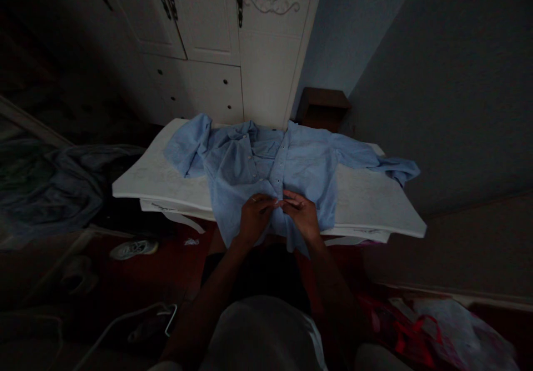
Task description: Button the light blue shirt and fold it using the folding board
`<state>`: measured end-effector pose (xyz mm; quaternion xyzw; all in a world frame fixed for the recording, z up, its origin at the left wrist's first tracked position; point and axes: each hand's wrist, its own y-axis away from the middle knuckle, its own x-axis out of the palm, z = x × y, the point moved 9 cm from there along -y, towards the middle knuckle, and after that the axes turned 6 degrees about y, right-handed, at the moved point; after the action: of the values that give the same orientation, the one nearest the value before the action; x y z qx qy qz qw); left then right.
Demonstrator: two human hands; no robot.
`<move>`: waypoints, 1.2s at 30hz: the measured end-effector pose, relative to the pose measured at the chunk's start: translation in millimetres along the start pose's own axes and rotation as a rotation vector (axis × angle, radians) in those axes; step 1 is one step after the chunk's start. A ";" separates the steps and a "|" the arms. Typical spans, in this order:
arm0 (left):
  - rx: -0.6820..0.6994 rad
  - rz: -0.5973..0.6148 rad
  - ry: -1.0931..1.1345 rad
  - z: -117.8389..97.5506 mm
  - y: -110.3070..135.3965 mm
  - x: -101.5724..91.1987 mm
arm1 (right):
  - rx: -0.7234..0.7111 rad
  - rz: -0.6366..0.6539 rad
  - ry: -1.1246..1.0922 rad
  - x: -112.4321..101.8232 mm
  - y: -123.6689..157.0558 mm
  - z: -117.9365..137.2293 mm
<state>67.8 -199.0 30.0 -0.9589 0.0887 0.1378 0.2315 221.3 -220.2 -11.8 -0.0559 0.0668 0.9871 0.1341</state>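
Note:
A light blue button-up shirt lies spread face up on a white board, sleeves out to both sides. My left hand and my right hand meet at the shirt's front placket near its lower end. The fingers of both hands are pinched together on the fabric edges by a button. The shirt's hem hangs over the board's near edge below my wrists.
A white wardrobe with drawers stands behind the board. A dark brown small cabinet sits at its right. Bluish cloth is heaped at the left. A shoe and a white hanger lie on the red floor.

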 end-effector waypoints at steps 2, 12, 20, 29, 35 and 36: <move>-0.018 -0.001 0.042 2.7 0.3 0.8 | -0.002 -0.008 -0.007 -0.8 -0.4 -0.6; -0.122 -0.079 0.103 8.7 4.1 2.3 | -0.011 -0.044 -0.109 -1.2 1.2 -5.2; -0.112 -0.135 0.077 3.1 7.2 0.1 | -0.006 -0.003 -0.166 -1.1 2.6 0.9; -0.158 -0.092 0.132 6.4 5.9 0.3 | -0.225 0.011 -0.028 12.3 10.4 23.2; -0.293 -0.075 0.204 14.8 3.6 -3.9 | -0.361 0.050 0.056 23.2 5.0 35.8; -0.320 -0.059 0.215 16.5 3.7 -3.1 | -0.377 0.070 0.052 24.6 4.5 35.8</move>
<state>60.3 -194.1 15.3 -0.9949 0.0617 0.0400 0.0692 193.2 -212.9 20.9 -0.1033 -0.1138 0.9845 0.0850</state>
